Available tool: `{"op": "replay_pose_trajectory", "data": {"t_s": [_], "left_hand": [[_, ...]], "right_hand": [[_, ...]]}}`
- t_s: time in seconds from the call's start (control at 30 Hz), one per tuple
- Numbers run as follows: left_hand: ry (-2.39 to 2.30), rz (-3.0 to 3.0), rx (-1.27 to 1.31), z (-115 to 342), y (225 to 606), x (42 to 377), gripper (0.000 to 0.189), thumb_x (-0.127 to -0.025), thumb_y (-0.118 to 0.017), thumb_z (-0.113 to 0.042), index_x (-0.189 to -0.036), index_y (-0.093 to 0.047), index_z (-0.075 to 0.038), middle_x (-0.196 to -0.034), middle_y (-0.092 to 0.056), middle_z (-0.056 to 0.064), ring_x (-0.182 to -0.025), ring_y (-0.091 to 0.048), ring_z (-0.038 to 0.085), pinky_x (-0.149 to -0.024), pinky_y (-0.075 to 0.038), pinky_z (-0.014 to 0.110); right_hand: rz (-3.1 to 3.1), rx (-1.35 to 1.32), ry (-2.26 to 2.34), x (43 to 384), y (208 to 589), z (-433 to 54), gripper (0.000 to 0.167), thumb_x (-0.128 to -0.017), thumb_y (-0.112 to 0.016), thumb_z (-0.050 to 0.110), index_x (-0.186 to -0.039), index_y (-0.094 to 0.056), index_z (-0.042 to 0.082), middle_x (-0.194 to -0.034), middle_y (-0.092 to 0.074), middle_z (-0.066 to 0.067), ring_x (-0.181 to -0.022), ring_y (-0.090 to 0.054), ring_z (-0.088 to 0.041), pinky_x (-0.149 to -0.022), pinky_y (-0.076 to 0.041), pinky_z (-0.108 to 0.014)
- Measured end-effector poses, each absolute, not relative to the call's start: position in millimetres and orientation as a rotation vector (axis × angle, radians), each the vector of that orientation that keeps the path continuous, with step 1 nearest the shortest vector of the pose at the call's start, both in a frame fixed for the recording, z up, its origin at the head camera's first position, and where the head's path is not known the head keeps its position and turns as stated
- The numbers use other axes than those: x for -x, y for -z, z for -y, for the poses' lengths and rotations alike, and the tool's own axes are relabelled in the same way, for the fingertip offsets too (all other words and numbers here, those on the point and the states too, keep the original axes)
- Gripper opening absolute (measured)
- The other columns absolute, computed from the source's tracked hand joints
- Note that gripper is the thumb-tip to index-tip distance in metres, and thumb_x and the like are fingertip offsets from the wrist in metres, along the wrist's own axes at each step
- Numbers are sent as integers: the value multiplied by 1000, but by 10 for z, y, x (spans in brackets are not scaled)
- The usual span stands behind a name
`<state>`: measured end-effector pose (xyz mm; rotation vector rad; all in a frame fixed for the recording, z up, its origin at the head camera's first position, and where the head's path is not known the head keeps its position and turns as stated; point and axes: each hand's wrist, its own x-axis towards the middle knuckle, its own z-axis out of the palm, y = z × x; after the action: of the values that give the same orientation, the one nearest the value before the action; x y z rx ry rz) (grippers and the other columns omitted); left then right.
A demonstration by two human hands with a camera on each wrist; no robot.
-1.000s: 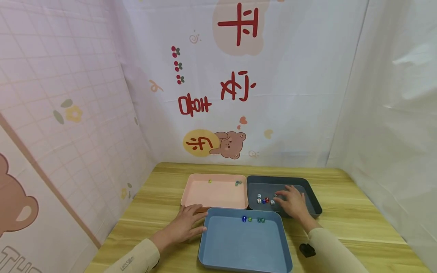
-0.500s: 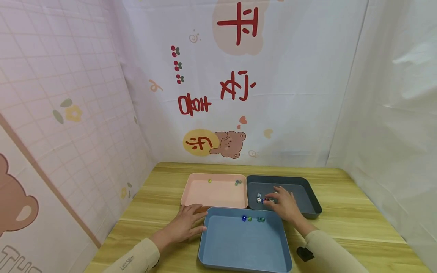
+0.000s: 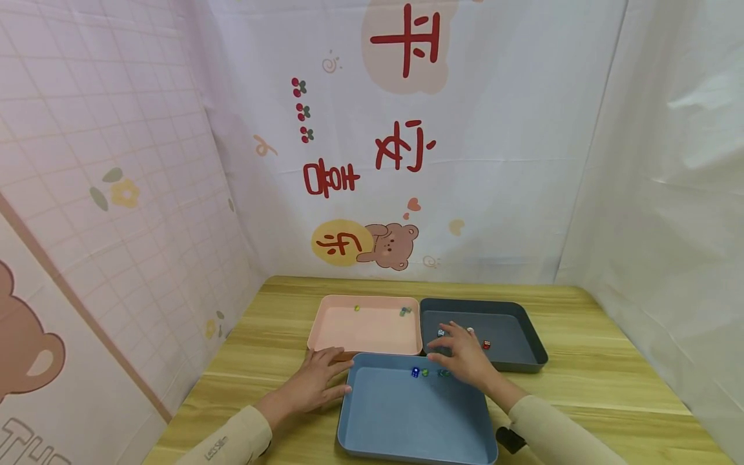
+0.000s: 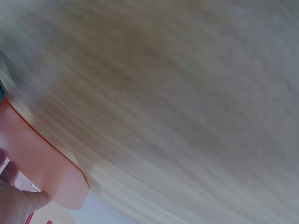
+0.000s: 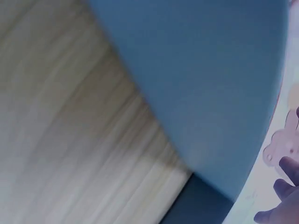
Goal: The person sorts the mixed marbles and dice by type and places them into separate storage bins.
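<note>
Just left of the blue tray (image 3: 415, 420), the left hand (image 3: 310, 381) lies with fingers straight and spread, pinching nothing, its fingertips by the blue tray's rim and the near wall of the pink tray (image 3: 372, 332). That pink tray sits beyond and leftward of the blue tray, with a yellow piece (image 3: 357, 308) and pale green pieces (image 3: 405, 311) inside. Along the blue tray's far inner edge are a blue die (image 3: 415, 372), a yellow-green die (image 3: 425, 372) and teal dice (image 3: 444, 372) partly under the right hand. The right hand (image 3: 465, 361) reaches over the blue tray's far right corner, fingers apart; no held piece shows. Behind the blue tray, in the dark tray (image 3: 511, 329), are a white die (image 3: 440, 333) and, farther right, a red die (image 3: 486, 345). The step in hand looks like gathering single dice; the next move likely calls for a light fingertip pinch without scattering their neighbours.
</note>
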<state>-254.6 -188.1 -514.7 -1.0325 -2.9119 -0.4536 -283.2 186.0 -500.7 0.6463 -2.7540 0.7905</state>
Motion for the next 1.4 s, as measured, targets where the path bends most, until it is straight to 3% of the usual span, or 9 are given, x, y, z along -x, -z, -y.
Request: {"op": "replay_pose_trajectory", "data": {"t_s": [0.43,0.87,1.4], "left_hand": [[446,2909,1026,1895,5164,2551,62,-99,-51,-55,-145,-53,-14,-154,-36,17,-142,-30,37,-107,-18,73],[457,2911,1034,1895,5175,2561,63,-99,-48,-58,-146,-52,-16,-155,-34,16,-143,-29,36,-107,-17,73],[485,2917,1030,1901,5192,2567,65,-98,-46,-60,-146,-52,-15,-155,-34,16,-143,-29,36,-108,-15,73]], "right_hand": [[2791,-674,-790,2766,4788,-1507,23,-87,-76,33,-105,-78,18,-142,-51,-22,-141,-32,-45,-105,-13,-76],[2934,-466,-444,2643,4987,-1342,19,-78,-83,35,-92,-79,23,-138,-54,-21,-139,-33,-45,-104,-13,-77],[2923,-538,-384,2645,5065,-1338,13,-76,-85,30,-86,-79,24,-133,-60,-18,-137,-38,-45,-104,-14,-77]]}}
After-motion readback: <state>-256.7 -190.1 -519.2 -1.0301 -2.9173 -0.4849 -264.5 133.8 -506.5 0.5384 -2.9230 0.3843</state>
